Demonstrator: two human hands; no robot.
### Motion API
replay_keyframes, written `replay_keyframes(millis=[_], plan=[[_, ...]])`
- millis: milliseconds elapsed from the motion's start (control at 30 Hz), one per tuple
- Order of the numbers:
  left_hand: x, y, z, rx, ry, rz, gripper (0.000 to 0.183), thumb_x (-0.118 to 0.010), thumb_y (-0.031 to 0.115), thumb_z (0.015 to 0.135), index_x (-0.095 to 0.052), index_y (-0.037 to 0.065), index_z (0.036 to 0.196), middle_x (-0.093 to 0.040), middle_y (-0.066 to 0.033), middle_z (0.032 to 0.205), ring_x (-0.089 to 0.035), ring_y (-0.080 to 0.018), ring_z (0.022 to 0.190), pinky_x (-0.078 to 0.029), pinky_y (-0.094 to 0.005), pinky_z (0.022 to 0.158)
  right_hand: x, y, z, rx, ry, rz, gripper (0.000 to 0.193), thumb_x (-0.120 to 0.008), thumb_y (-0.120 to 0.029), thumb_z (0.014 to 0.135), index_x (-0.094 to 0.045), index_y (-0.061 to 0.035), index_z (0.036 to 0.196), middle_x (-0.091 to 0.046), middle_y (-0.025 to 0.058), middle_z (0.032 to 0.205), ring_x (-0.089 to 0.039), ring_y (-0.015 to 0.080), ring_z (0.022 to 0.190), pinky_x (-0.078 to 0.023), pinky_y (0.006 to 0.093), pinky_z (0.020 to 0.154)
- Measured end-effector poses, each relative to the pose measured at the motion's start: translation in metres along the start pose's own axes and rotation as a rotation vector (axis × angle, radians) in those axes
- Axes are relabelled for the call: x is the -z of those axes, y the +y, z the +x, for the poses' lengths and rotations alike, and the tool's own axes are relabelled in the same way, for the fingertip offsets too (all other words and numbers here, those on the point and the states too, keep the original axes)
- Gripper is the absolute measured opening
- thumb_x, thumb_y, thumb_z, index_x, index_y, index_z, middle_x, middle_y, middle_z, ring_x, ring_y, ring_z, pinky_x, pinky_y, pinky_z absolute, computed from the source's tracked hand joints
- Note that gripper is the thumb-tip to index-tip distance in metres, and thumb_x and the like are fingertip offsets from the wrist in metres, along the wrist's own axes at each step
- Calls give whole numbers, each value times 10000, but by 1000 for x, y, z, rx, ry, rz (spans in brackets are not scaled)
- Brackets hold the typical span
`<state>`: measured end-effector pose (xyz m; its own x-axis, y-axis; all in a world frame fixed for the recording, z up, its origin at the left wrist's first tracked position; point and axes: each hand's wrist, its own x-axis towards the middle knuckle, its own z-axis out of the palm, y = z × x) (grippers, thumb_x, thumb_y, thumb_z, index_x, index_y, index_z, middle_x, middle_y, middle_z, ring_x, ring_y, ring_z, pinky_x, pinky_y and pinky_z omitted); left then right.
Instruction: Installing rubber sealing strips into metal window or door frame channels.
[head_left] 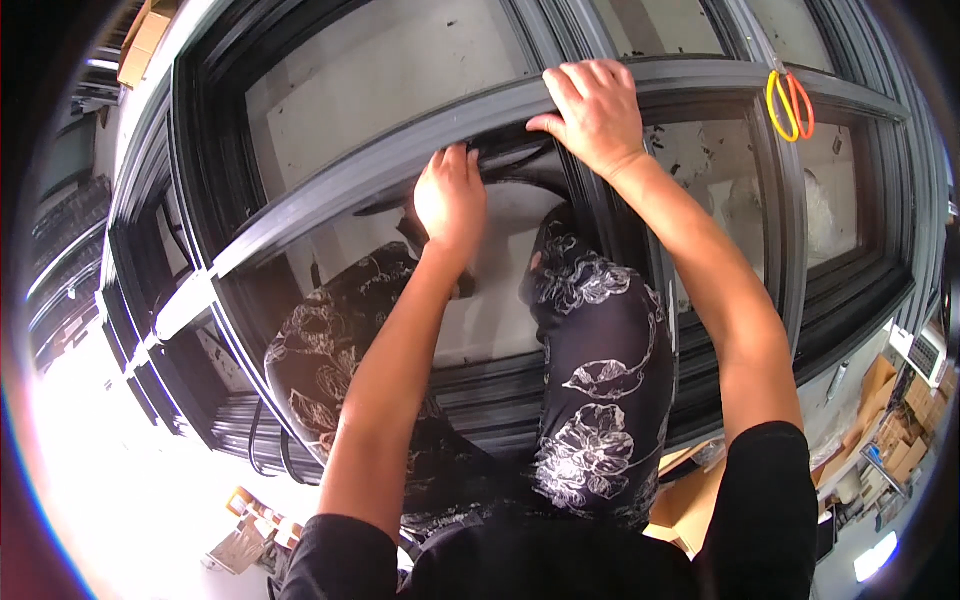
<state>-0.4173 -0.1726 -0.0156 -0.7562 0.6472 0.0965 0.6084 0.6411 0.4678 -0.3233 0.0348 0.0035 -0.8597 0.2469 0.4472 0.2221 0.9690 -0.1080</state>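
Observation:
Before me lies a stack of dark grey window frames, with a long grey frame bar [390, 160] running crosswise. My left hand [452, 200] is closed at the bar's near edge, its curled fingers on a thin black strip [520, 162]; the fingertips are partly hidden. Farther right, my right hand [597, 115] has its fingers bent over the far edge of the same bar, the thumb stretched out leftward along it. Scissors [790, 105] with yellow and orange handles lie on the frames to the right, apart from both hands.
My legs in dark flowered trousers [600, 375] are among the frame bars. Small dark scraps are scattered on the pale surface [390, 75] within the frames. Cardboard boxes [690, 500] stand behind at lower right; another cardboard box [145, 45] is at the far left.

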Motion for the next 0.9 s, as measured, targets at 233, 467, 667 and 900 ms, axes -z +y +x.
replay_keyframes(millis=[233,467,667,900], plan=[[-3,0,-1,11,8,14,226,-571,221,998,-652,12,1020,-672,-197,929,-641,-418,878,-519,-481,745,-5,-21,5,-2,18,52,599,-843,-485,671,-638,-114,1095,-636,16,1039,-596,218,1048,-408,441,1021],[-5,2,0,-8,36,-19,244,-577,227,992,-656,-1,1029,-676,-208,927,-648,-420,871,-522,-490,758,-7,-34,7,-66,-89,49,611,-842,-437,701,-634,-90,1159,-647,35,1126,-590,233,1110,-396,440,1040],[-7,6,0,18,31,-18,236,-582,219,987,-659,-1,1021,-674,-205,930,-648,-419,871,-525,-484,758,-10,-42,13,43,35,110,527,-823,-417,696,-648,-98,1078,-638,8,998,-601,209,1026,-422,425,985],[-7,3,-2,-1,22,-11,228,-577,210,989,-646,-5,1022,-668,-216,942,-633,-431,882,-518,-494,762,-21,-49,14,58,31,146,454,-816,-356,691,-640,-113,1032,-637,14,967,-617,211,995,-437,440,944]])
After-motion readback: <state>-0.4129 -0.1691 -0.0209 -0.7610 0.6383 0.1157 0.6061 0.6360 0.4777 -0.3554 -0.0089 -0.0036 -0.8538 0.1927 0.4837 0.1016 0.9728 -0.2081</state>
